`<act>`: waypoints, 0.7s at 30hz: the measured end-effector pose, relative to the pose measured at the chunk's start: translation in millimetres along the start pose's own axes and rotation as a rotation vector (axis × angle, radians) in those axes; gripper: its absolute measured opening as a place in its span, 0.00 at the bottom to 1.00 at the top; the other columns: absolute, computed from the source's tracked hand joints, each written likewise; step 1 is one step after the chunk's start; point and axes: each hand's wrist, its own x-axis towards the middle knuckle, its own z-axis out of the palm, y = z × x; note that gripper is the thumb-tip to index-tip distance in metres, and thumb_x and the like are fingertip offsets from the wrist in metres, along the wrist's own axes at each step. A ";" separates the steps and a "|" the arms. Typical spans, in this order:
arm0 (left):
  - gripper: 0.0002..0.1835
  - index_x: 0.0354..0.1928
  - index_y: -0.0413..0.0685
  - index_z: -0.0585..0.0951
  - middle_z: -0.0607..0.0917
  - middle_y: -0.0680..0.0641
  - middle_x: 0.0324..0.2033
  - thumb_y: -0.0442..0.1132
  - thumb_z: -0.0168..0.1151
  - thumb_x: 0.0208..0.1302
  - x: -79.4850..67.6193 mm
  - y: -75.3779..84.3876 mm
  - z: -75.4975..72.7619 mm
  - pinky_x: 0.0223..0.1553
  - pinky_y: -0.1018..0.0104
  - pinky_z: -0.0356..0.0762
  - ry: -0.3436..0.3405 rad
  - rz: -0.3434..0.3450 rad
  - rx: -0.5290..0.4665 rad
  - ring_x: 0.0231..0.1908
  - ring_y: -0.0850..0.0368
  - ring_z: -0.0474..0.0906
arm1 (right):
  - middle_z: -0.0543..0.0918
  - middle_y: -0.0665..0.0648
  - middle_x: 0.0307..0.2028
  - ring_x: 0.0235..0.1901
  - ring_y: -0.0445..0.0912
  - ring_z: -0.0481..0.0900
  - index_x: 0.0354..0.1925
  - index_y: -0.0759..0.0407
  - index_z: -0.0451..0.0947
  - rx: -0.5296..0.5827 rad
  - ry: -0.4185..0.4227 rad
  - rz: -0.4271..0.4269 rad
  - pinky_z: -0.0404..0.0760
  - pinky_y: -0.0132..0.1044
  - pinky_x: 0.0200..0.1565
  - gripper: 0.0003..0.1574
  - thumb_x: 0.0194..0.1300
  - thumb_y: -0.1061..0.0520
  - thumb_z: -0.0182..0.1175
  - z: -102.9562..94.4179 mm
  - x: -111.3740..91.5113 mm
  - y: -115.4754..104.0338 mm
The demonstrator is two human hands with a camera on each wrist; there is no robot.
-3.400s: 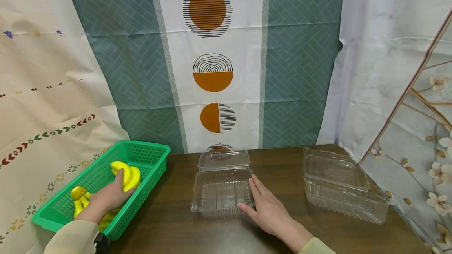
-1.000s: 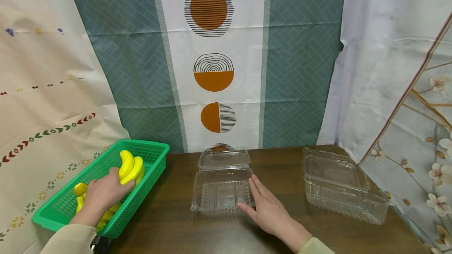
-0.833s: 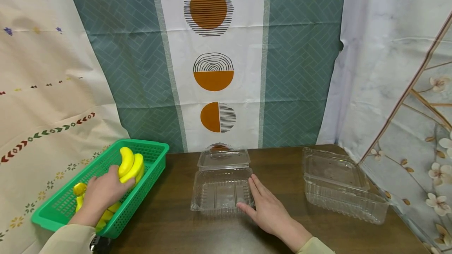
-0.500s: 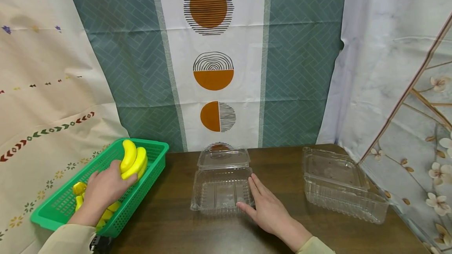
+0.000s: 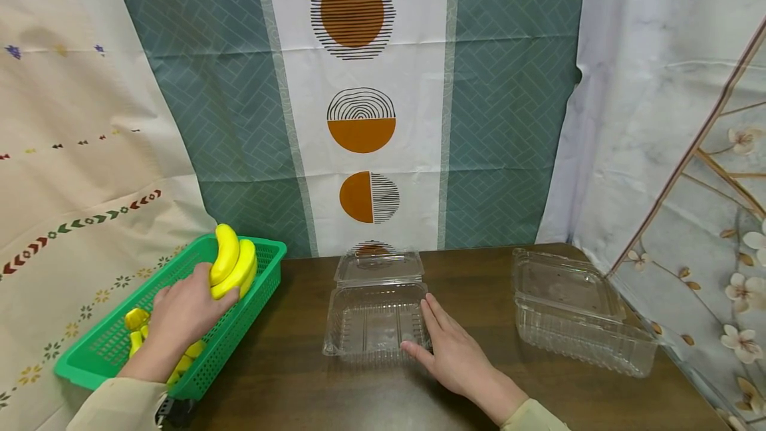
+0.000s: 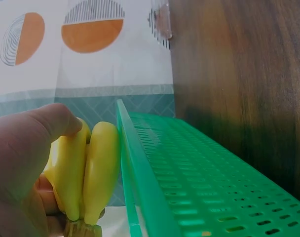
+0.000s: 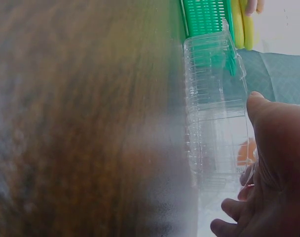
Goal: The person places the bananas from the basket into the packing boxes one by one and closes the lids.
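My left hand (image 5: pixel 190 304) grips a bunch of yellow bananas (image 5: pixel 242 268) and holds it over the green plastic basket (image 5: pixel 242 334), its tips rising past the far rim. In the left wrist view the thumb lies across the bananas (image 6: pixel 101 168), close beside the basket wall (image 6: pixel 174 168). More bananas (image 5: pixel 184 366) lie in the basket, partly hidden by the hand and forearm. A clear hinged container (image 5: pixel 376 334) stands with its lid up in the middle of the table. Along its right side rests my right hand (image 5: pixel 455 351), fingers straight, thumb near the front rim.
A second clear container (image 5: pixel 586 344), lid also raised, stands at the right of the brown wooden table (image 5: pixel 335 398). Patterned cloths (image 5: pixel 509 105) hang behind and on both sides. The basket sits at the left, near the cloth there.
The left hand has raised the banana bunch out of the basket and moved it slightly forward and right. The right hand and both containers have stayed in place.
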 end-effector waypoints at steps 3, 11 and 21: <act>0.36 0.62 0.28 0.70 0.76 0.46 0.27 0.57 0.65 0.74 -0.5 4.4 -1.7 0.41 0.36 0.67 0.007 -0.003 -0.004 0.29 0.43 0.74 | 0.46 0.58 0.89 0.85 0.59 0.56 0.89 0.61 0.50 -0.001 0.000 -0.001 0.65 0.61 0.78 0.65 0.79 0.21 0.53 0.1 0.0 0.4; 0.36 0.63 0.30 0.71 0.76 0.46 0.27 0.56 0.67 0.73 -0.5 15.4 -5.8 0.40 0.37 0.67 0.020 0.005 -0.019 0.31 0.43 0.74 | 0.46 0.58 0.89 0.84 0.59 0.56 0.89 0.61 0.50 0.003 0.000 -0.001 0.66 0.62 0.77 0.65 0.78 0.20 0.52 -0.9 -0.5 -0.3; 0.37 0.65 0.33 0.71 0.77 0.46 0.29 0.57 0.68 0.72 0.2 21.8 -4.7 0.32 0.47 0.66 0.023 0.022 -0.030 0.29 0.45 0.74 | 0.48 0.59 0.89 0.84 0.60 0.57 0.89 0.62 0.51 0.012 0.006 -0.001 0.66 0.62 0.77 0.63 0.79 0.22 0.55 -0.6 -1.6 -1.9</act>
